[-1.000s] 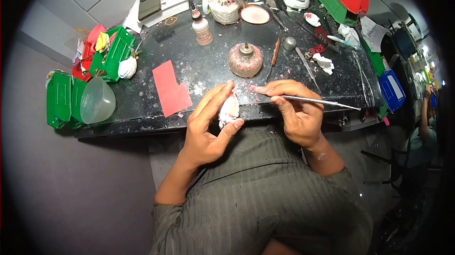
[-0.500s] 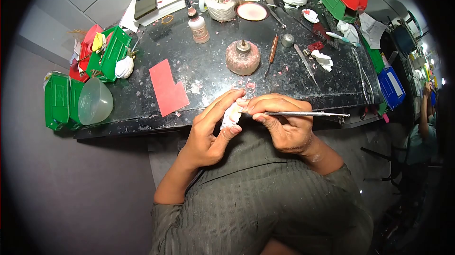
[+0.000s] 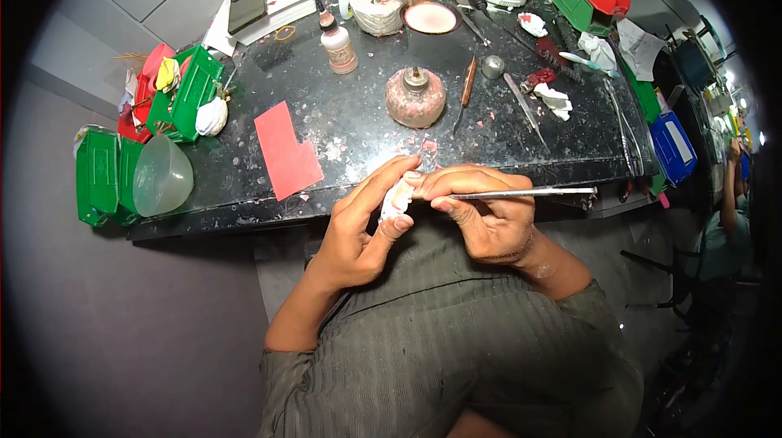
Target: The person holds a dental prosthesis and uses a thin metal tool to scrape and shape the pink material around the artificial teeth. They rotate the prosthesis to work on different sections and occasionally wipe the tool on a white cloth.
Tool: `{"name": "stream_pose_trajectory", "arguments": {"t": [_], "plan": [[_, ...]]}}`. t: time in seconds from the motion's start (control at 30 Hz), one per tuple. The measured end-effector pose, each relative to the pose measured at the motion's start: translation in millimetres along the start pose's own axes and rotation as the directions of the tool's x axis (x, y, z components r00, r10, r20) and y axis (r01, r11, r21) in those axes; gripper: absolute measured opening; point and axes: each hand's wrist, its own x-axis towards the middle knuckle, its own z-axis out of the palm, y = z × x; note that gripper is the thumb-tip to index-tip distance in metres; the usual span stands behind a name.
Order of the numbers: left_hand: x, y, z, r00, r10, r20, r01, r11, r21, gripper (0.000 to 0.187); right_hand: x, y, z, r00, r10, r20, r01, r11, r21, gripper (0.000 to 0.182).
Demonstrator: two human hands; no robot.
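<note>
Between the thumb and fingers of my left hand (image 3: 362,222) is a small white dental cast (image 3: 396,200) with a pinkish-yellow patch on it. My right hand (image 3: 493,214) grips a slender metal dental carver (image 3: 529,193) like a pen, its shaft pointing out to the right. The carver's working tip is hidden behind my right fingers, close against the cast. Both hands meet just in front of the bench edge. Beyond them on the bench stands a round glass spirit burner (image 3: 415,98), and a notched pink wax sheet (image 3: 287,151) lies to the left.
On the black bench (image 3: 358,104) lie a wooden-handled wax knife (image 3: 467,89) and a metal tool (image 3: 525,108). A dropper bottle (image 3: 338,45) stands farther back. Green bins (image 3: 189,94) and a translucent bowl (image 3: 163,176) sit left. Another person's arm (image 3: 729,181) shows far right.
The carver's outer end has turned slightly and shifted a little left with my right hand. My left hand keeps its hold on the cast almost unmoved.
</note>
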Motion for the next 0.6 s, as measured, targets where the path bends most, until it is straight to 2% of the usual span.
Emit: {"name": "stream_pose_trajectory", "arguments": {"t": [0.13, 0.2, 0.37, 0.47, 0.53, 0.6], "plan": [[1, 4, 0, 0.999, -0.043, -0.004, 0.043, 0.999, -0.033, 0.055, -1, 4, 2, 1.0, -0.029, 0.0, 0.029, 1.0, 0.01, 0.009], [2, 5, -1, 0.999, -0.04, -0.007, 0.04, 0.999, -0.022, 0.054, -2, 5, 3, 0.997, 0.06, -0.058, -0.055, 0.995, 0.083, 0.009], [2, 3, -2, 1.0, 0.008, -0.001, -0.007, 0.998, 0.057, 0.054, -3, 5, 2, 0.995, 0.096, -0.042, -0.088, 0.986, 0.145, 0.009], [4, 5, -2, 0.998, 0.058, 0.005, -0.058, 0.99, 0.127, 0.055, -1, 2, 4, 0.991, 0.113, -0.074, -0.104, 0.988, 0.115, 0.009], [4, 7, -1, 0.999, 0.029, -0.018, -0.025, 0.985, 0.172, 0.057, 0, 3, 3, 1.0, 0.005, -0.024, -0.006, 1.0, -0.02, 0.009], [5, 10, -2, 1.0, 0.029, -0.011, -0.027, 0.982, 0.186, 0.056, 2, 3, 3, 1.0, -0.006, -0.022, 0.005, 1.0, -0.023, 0.008]]}}
